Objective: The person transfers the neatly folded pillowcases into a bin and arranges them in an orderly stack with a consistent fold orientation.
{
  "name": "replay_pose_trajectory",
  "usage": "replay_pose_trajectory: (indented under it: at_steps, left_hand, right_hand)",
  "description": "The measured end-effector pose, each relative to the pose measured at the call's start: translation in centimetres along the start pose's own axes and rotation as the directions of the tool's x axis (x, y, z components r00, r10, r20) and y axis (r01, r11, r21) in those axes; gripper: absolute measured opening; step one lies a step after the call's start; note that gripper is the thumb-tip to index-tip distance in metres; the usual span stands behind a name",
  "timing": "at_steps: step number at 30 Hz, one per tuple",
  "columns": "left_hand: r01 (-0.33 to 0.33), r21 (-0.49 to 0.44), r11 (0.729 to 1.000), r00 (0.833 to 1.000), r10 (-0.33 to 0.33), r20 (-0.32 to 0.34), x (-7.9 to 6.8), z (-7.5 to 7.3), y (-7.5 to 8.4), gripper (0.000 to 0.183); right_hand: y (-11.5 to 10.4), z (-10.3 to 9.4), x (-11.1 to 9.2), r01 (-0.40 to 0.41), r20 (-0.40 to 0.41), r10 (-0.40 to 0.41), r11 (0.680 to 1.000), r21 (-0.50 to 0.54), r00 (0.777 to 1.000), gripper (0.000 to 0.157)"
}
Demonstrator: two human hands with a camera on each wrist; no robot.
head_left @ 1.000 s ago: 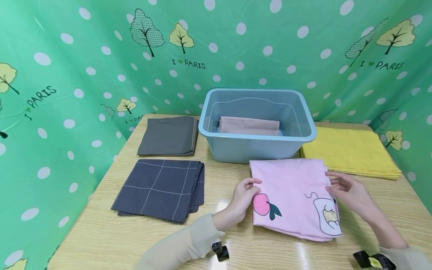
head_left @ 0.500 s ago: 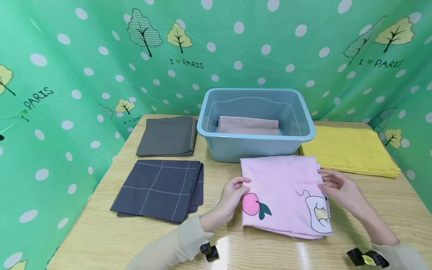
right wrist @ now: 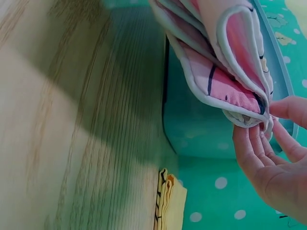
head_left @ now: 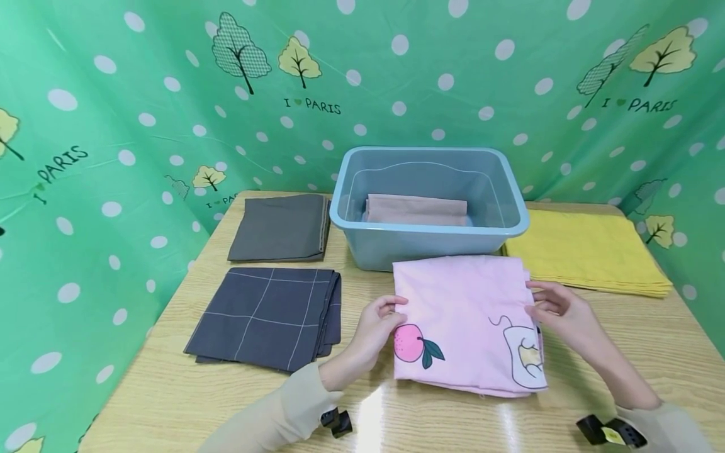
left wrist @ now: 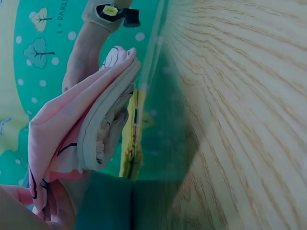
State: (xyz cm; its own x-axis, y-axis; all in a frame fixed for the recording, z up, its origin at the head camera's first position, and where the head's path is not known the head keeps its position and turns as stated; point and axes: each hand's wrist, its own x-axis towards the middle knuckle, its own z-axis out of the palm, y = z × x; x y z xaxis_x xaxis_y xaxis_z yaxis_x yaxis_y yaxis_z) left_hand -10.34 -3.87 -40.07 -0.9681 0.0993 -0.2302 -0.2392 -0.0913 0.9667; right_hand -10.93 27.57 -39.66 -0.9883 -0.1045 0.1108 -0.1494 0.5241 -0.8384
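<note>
Between my two hands hangs a folded pink cloth (head_left: 464, 314) printed with a pink fruit and a white figure. My left hand (head_left: 375, 324) pinches its left edge, thumb on top. The right hand (head_left: 569, 318) grips the opposite edge. Both wrist views show the cloth raised off the table, its layers edged in white. Just behind it stands a blue plastic bin (head_left: 425, 248), with a folded mauve cloth (head_left: 416, 209) lying inside. In the right wrist view, the thumb and fingers of the right hand (right wrist: 276, 158) close on the layered corner.
On the left of the wooden table (head_left: 170, 402) lie a folded dark grey cloth (head_left: 280, 226) and a navy cloth (head_left: 263, 318) with white lines. A yellow folded cloth (head_left: 589, 251) lies right of the bin. A green polka-dot curtain (head_left: 430, 63) hangs behind.
Both hands have moved left with the pink cloth, and its far edge now sits slightly nearer the bin. The bin and the other cloths stay in place.
</note>
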Motion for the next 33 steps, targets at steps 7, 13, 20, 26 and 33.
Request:
replay_pose_trajectory:
  at_steps: [7, 13, 20, 26, 33]
  left_hand:
    - [-0.021, 0.079, 0.997, 1.000, 0.020, 0.005, -0.4, -0.7, 0.0, 0.028]
    - [-0.042, 0.110, 0.993, 0.999, 0.041, 0.017, -0.8, -1.3, 0.2, 0.029]
    - [-0.098, 0.161, 0.982, 0.995, 0.094, 0.029, -1.1, -2.0, 0.7, 0.029]
    - [-0.136, 0.160, 0.978, 0.991, 0.132, 0.034, -1.1, -2.5, 0.4, 0.027]
    - [-0.151, 0.155, 0.976, 0.989, 0.148, 0.029, -1.2, -2.9, 0.6, 0.028]
  right_hand:
    - [1.9, 0.4, 0.3, -0.006, -0.024, 0.005, 0.999, -0.045, 1.000, 0.043]
    - [8.7, 1.0, 1.5, -0.005, -0.067, 0.000, 0.996, -0.087, 0.998, 0.046]
    - [9.3, 1.3, 1.7, 0.006, -0.121, -0.018, 0.995, -0.098, 0.993, 0.044]
    - [8.9, 1.4, 1.5, 0.031, -0.151, -0.042, 0.997, -0.075, 0.988, 0.044]
    - [8.3, 1.4, 1.3, 0.045, -0.174, -0.056, 0.997, -0.061, 0.983, 0.045]
